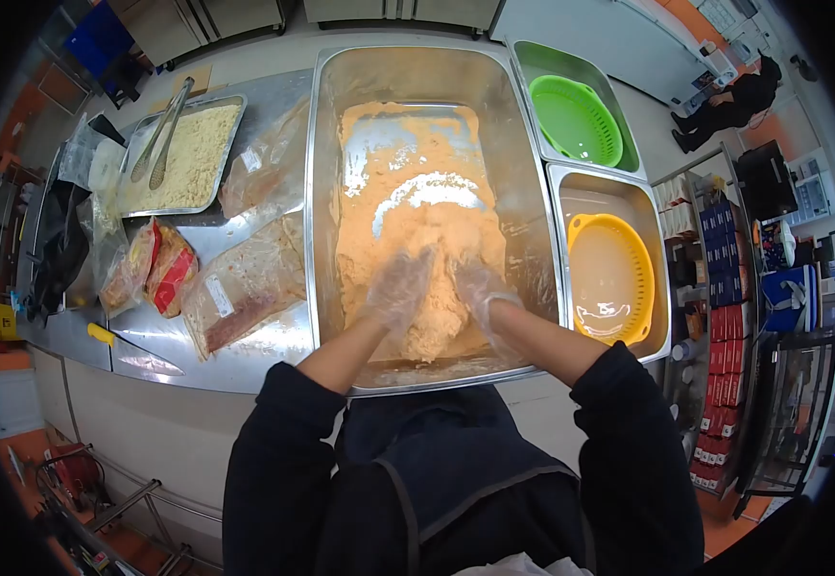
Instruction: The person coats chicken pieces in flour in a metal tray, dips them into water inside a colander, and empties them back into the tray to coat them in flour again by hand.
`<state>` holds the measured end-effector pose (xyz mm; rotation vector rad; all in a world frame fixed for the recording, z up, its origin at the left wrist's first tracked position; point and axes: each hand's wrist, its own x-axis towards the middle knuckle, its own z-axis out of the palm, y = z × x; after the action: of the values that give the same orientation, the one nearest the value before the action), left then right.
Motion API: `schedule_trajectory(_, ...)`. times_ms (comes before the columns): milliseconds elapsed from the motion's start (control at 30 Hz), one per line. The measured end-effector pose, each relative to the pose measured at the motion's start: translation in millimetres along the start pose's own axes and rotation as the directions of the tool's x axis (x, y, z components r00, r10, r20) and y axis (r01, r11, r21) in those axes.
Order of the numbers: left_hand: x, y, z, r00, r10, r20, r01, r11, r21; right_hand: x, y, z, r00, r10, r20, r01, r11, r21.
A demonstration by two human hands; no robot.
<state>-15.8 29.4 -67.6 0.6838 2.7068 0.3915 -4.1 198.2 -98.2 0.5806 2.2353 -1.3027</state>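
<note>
A deep steel pan (536, 192) in front of me holds a layer of orange powdery coating (365, 216), like seasoned flour. Clear plastic gloves cover both my hands. My left hand (401, 283) rests in the coating at the left of a lumpy heap (435, 331). On its right side is my right hand (483, 291), also touching the coating. The fingers of both hands point away from me, stretched out and partly sunk in or dusted with powder. Whether any solid pieces lie inside the heap is hidden. Bare metal shows through in the pan's far half.
At right, a green colander (576, 120) and a yellow colander (611, 278) sit in steel pans. To the left are a crumb tray (192, 158) with tongs (163, 139), plastic bags (245, 288) and a yellow-handled knife (134, 348). A person (739, 101) is at far right.
</note>
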Motion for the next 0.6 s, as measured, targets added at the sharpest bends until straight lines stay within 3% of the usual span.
schedule_trajectory(33, -12.2, -3.2, -17.5, 1.0, 0.002, 0.001, -0.002, 1.0, 0.004, 0.4, -2.5, -3.4, 0.994, -0.107, -0.015, 0.108, 0.985, 0.138)
schedule_trajectory(67, -26.8, -7.8, -36.4, 0.941, 0.208, -0.266, -0.209, 0.978, 0.023, 0.1, -2.9, -20.8, 0.994, -0.107, -0.017, 0.109, 0.984, 0.14)
schedule_trajectory(100, -38.5, -12.0, -48.6, 0.774, 0.383, -0.505, -0.392, 0.915, 0.093, -31.7, -49.5, -50.8, 0.962, -0.242, 0.125, 0.264, 0.941, -0.211)
schedule_trajectory(133, -41.3, -21.6, -41.3, 0.774, 0.382, -0.505, -0.391, 0.916, 0.095, -49.0, -83.0, -71.6, 0.901, -0.313, 0.301, 0.429, 0.749, -0.504)
schedule_trajectory(167, -41.9, -32.7, -27.4, 0.777, 0.159, -0.609, -0.514, 0.718, -0.469, -49.8, -93.3, -79.6, 0.9, -0.315, 0.302, 0.431, 0.75, -0.501)
schedule_trajectory(200, -43.3, -39.9, -19.7, 0.823, -0.083, -0.562, -0.536, 0.216, -0.816, -49.8, -100.2, -85.2, 0.846, -0.393, 0.36, 0.533, 0.628, -0.567)
schedule_trajectory(233, -48.0, -39.0, -32.3, 0.823, -0.086, -0.561, -0.534, 0.218, -0.817, -45.9, -105.6, -88.3, 0.782, -0.457, 0.424, 0.619, 0.485, -0.618)
schedule_trajectory(267, -54.5, -38.5, -45.9, 0.931, -0.16, -0.328, -0.259, 0.343, -0.903, -28.9, -105.7, -85.0, 0.78, -0.453, 0.431, 0.621, 0.484, -0.616)
schedule_trajectory(300, -58.8, -37.7, -55.3, 0.961, -0.264, -0.083, 0.042, 0.436, -0.899, -1.6, -100.4, -75.2, 0.816, -0.476, 0.328, 0.519, 0.352, -0.779)
schedule_trajectory(333, -55.9, -38.5, -52.2, 0.959, -0.27, -0.086, 0.043, 0.438, -0.898, 19.5, -95.7, -63.7, 0.826, -0.519, 0.22, 0.376, 0.215, -0.901)
schedule_trajectory(400, -40.6, -39.0, -35.0, 0.916, -0.251, -0.314, 0.041, 0.836, -0.548, 44.0, -94.7, -27.4, 0.798, -0.529, 0.29, 0.421, 0.144, -0.896)
schedule_trajectory(433, -30.3, -41.4, -27.2, 0.915, -0.253, -0.314, 0.043, 0.836, -0.548, 47.9, -97.6, -14.9, 0.773, -0.526, 0.355, 0.458, 0.075, -0.886)
schedule_trajectory(467, -16.1, -45.8, -21.0, 0.898, -0.285, -0.334, 0.168, 0.925, -0.34, 51.4, -100.1, -10.4, 0.768, -0.529, 0.36, 0.46, 0.066, -0.886)
schedule_trajectory(500, -10.1, -44.6, -20.3, 0.882, -0.317, -0.348, 0.294, 0.948, -0.12, 49.1, -96.7, -5.5, 0.719, -0.519, 0.462, 0.636, 0.224, -0.738)
schedule_trajectory(533, -11.1, -43.9, -17.2, 0.885, -0.326, -0.331, 0.3, 0.945, -0.129, 42.6, -87.1, -0.2, 0.655, -0.52, 0.549, 0.753, 0.386, -0.533)
schedule_trajectory(567, -8.4, -46.2, -18.6, 0.843, -0.449, -0.297, 0.289, 0.842, -0.455, 38.7, -81.9, 0.9, 0.658, -0.517, 0.547, 0.75, 0.392, -0.532)
schedule_trajectory(600, -7.3, -45.7, -22.6, 0.803, -0.554, -0.221, 0.242, 0.642, -0.728, 30.8, -80.8, -1.4, 0.486, -0.548, 0.681, 0.874, 0.332, -0.356)
